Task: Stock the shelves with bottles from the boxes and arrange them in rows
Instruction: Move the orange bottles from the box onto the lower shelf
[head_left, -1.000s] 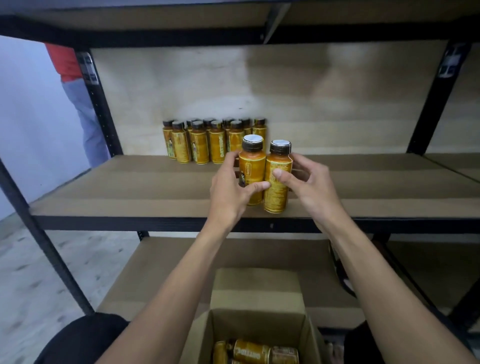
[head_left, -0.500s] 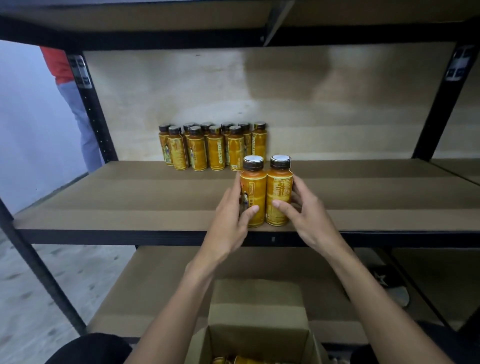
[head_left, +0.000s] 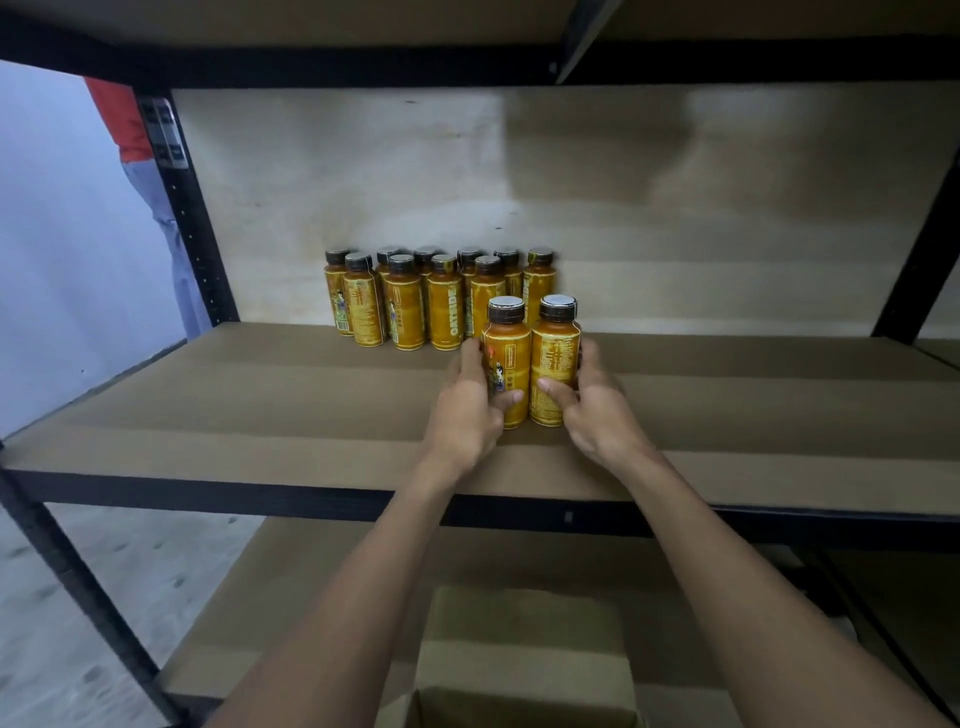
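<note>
my left hand (head_left: 464, 415) grips one bottle (head_left: 507, 364), my right hand (head_left: 597, 415) grips another bottle (head_left: 554, 364). the two stand upright, touching side by side, on the shelf (head_left: 260, 415), just in front of the right end of the rows (head_left: 436, 296) at the back. a box (head_left: 519, 670) sits below.

Twelve orange bottles (head_left: 444, 312), ten clustered behind and two in front; one cardboard box (head_left: 524, 649).
</note>
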